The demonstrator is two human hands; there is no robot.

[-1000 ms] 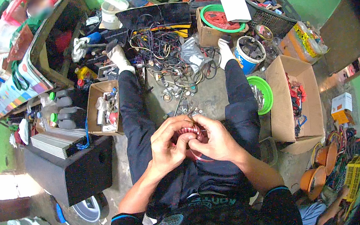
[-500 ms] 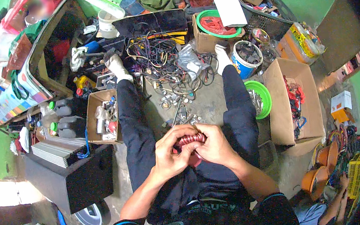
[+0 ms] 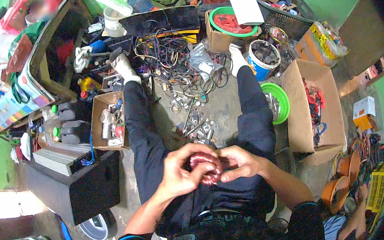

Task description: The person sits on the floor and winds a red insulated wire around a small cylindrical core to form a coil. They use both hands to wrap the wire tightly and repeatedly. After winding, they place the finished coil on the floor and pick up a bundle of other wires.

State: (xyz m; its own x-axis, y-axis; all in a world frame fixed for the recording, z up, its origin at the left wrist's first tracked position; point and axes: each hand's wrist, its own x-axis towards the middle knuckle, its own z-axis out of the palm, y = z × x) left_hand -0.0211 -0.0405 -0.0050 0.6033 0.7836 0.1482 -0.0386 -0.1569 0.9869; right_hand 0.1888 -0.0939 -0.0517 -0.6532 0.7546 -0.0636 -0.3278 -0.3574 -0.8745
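A ring-shaped coil of reddish copper wire (image 3: 202, 159) is held between my hands over my lap, in front of my thighs. My left hand (image 3: 184, 170) wraps around its left side, the thumb lying across the ring and the fingers curled behind. At the right edge of the coil, my right hand (image 3: 243, 162) closes with thumb and fingertips pressed against it. Whether those fingertips also pinch a loose end of wire cannot be made out. Beyond my hands, small metal parts (image 3: 197, 126) lie scattered on the floor between my legs.
A tangle of cables (image 3: 162, 51) and a grey plastic bag (image 3: 204, 63) lie between my feet. At right stand a green basin (image 3: 286, 103), a bucket (image 3: 264, 61) and a cardboard box (image 3: 300, 126). A black cabinet (image 3: 76, 189) and a smaller carton (image 3: 97, 117) stand at left. Another person's arm (image 3: 357, 219) shows at lower right.
The coil has been turned to show more of its ring and sits slightly lower. My right hand has shifted right, its grip now at the coil's right edge.
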